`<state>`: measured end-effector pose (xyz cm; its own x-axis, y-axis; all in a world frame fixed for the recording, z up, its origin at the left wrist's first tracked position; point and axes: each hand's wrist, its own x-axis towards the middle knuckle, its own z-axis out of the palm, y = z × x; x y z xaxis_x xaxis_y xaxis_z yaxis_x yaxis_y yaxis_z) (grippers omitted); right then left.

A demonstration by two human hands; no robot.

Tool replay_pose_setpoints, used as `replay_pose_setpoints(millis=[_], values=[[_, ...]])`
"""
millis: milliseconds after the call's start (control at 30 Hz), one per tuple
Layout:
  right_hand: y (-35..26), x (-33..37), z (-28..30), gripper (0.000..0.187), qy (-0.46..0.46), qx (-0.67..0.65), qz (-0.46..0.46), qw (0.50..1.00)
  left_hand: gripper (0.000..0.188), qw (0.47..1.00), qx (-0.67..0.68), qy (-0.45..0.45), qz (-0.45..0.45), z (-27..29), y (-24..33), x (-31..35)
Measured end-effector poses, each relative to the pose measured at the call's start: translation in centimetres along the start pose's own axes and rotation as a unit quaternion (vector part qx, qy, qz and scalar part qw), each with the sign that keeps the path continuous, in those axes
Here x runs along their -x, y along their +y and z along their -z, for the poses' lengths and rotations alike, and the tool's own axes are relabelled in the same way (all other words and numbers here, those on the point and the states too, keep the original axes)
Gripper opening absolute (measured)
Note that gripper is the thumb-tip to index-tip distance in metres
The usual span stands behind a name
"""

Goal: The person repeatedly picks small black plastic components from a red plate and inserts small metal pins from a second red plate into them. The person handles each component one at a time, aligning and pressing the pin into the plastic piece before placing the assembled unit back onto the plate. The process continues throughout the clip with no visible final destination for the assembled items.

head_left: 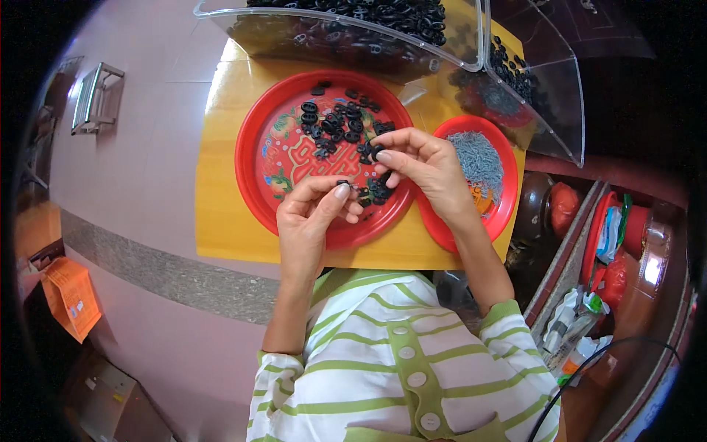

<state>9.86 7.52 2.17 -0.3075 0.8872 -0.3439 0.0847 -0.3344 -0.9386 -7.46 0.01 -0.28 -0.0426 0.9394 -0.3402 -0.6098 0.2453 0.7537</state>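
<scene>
My left hand (313, 206) pinches a small black plastic piece (342, 183) between thumb and fingertips, over the near part of a large red tray (252, 184). To its right, my right hand (423, 166) is closed on another small black piece (378, 151) above the tray's right side. Several loose black oval pieces with holes (331, 125) lie on the tray's patterned bottom, mostly toward the back and right. A smaller red tray (442, 228), partly behind my right wrist, holds a heap of thin grey metal pins (479, 166) and some orange pieces (481, 199).
Both trays stand on a yellow table top (221, 221). At its back, clear plastic bins (331, 26) hold many black pieces. A shelf (567, 243) with bags and packets runs along the right. A metal stool (97, 99) and an orange bag (70, 298) are on the left.
</scene>
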Motion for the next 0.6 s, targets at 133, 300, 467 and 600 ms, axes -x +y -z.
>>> replay_pose_setpoints(millis=[133, 300, 467, 600], values=[[-1.0, 1.8, 0.2, 0.025, -0.009, -0.097, -0.033, 0.995, 0.013, 1.000, 0.001, -0.003, 0.002, -1.4, -0.4, 0.0], [-0.1, 3.8, 0.9, 0.026, -0.015, -0.145, -0.013, 0.989, 0.014, 1.000, 0.003, -0.016, 0.011, -3.0, -0.8, 0.2], [0.2, 5.4, 0.9, 0.026, 0.019, -0.169, 0.032, 0.985, 0.015, 1.000, 0.005, -0.021, 0.010, -4.2, -1.3, 0.7], [1.0, 6.4, 1.8, 0.025, 0.021, -0.140, 0.059, 0.988, 0.016, 0.999, 0.000, -0.031, 0.010, -5.0, -1.8, 1.3]])
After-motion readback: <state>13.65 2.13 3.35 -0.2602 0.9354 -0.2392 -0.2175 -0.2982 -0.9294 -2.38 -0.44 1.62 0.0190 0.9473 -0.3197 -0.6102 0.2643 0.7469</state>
